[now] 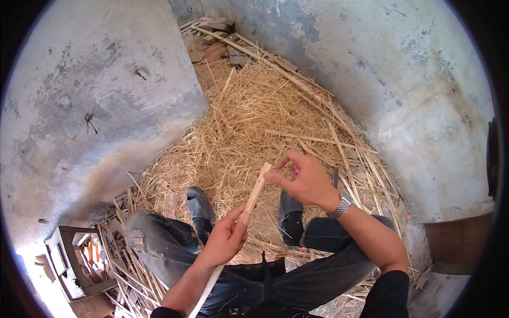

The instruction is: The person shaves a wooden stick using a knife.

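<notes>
My left hand (225, 238) is closed around a pale, flat bamboo strip (256, 195), which slants up to the right, its lower length (208, 289) running down past my wrist. By the strip's upper end is my right hand (307, 180), its thumb touching or very close to the strip. The fingers of that hand curl round something of which just a small pink spot (296, 171) shows. A narrow dark blade-like piece (335, 178) stands out beside the right hand; I cannot tell whether that hand holds it.
Straw-like shavings (238, 138) cover the floor before my feet. Long strips (307, 90) lie along the right wall (413, 95). A wall corner (196, 106) juts in at left. A wooden frame (71, 259) stands lower left beside more strips (132, 275). Rubble (214, 26) lies at the back.
</notes>
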A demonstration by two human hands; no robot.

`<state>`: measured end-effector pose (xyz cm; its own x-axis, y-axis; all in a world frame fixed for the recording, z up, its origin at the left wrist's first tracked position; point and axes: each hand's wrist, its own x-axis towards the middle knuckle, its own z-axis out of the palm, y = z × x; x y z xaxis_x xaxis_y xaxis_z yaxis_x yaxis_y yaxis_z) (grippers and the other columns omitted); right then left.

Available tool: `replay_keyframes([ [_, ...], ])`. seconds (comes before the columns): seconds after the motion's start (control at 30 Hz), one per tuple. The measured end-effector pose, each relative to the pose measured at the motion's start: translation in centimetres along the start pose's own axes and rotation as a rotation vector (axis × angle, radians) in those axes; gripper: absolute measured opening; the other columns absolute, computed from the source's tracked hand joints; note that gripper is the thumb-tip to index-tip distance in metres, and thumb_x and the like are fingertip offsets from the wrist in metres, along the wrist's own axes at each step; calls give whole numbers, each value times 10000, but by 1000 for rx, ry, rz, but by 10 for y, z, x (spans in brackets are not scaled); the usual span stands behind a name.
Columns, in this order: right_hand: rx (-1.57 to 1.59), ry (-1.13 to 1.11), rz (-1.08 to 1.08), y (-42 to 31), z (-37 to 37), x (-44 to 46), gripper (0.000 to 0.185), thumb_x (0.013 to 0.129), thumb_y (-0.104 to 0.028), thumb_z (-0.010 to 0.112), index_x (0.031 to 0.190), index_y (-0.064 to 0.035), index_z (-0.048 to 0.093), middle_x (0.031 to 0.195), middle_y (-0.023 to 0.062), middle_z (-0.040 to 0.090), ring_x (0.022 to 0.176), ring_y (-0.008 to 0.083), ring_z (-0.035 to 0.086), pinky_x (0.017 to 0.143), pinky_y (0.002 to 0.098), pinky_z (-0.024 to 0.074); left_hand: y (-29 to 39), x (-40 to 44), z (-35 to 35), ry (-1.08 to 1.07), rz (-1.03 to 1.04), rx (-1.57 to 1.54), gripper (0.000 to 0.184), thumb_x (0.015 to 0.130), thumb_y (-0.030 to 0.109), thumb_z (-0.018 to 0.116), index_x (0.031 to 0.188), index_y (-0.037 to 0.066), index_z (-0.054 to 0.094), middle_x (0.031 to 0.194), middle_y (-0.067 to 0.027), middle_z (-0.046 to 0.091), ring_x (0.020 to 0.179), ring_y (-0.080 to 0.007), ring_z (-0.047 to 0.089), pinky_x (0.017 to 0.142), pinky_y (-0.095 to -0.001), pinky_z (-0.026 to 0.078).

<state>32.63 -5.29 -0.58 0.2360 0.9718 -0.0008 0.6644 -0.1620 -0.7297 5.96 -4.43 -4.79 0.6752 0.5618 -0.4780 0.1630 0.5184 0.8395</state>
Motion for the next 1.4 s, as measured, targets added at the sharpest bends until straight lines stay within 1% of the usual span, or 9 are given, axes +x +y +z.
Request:
replay_keyframes([
  [0.1,-22,-93,24,2,9,-2,568,831,-650,765,925,-95,687,611,79,580,554,248,590,552,390,448,-13,5,0,48,88,96,478,1104,210,515,1544,59,402,641,42,443,496,-38,388,455,-220,310],
  [0.27,148,40,47,21,17,5,424,1019,-493,598,1027,-71,636,631,124,594,567,305,612,558,424,461,-9,4,1,59,129,93,485,1103,206,518,1543,39,402,653,48,445,512,-38,387,473,-222,310],
  [0.4,108,92,-85,16,10,1,346,1077,-396,504,1007,-70,599,639,154,605,586,364,620,560,453,470,-12,5,0,67,160,135,488,1103,206,519,1546,39,399,656,50,441,521,-38,385,479,-222,307],
  [0.47,-42,-21,-183,-1,15,-12,332,1076,-383,497,960,-83,581,612,166,603,570,409,618,538,487,474,-10,4,0,94,137,136,480,1100,197,524,1540,30,434,774,46,489,656,-43,451,596,-221,393],
  [0.77,-449,-103,-238,8,44,-21,360,1061,-443,496,961,-105,567,595,153,626,504,398,615,466,511,489,-4,1,0,92,60,161,477,1106,214,510,1556,73,433,715,53,460,617,-45,440,566,-227,382],
  [1.07,-498,-140,-215,10,50,-25,386,1072,-452,458,983,-97,579,588,135,635,535,373,658,462,519,488,-13,0,-2,73,81,243,487,1114,245,491,1562,68,416,684,49,462,579,-44,435,534,-229,370],
  [1.17,-503,-83,-5,25,26,2,388,1087,-421,445,956,-87,593,570,155,583,518,396,617,494,502,489,-10,-6,0,51,19,224,485,1115,247,489,1558,63,417,670,38,473,563,-47,439,523,-234,370],
  [1.27,-313,130,-65,41,6,13,421,1100,-423,418,936,-73,585,579,161,588,532,390,612,488,493,465,-7,-8,3,4,114,207,471,1115,239,487,1546,57,429,669,30,492,557,-50,445,516,-238,375],
  [1.4,-93,174,-120,14,-11,11,457,1103,-428,425,910,-57,609,584,167,553,524,386,571,504,457,431,11,-5,4,8,39,120,467,1124,261,462,1551,74,420,651,36,442,513,-61,408,489,-233,357],
])
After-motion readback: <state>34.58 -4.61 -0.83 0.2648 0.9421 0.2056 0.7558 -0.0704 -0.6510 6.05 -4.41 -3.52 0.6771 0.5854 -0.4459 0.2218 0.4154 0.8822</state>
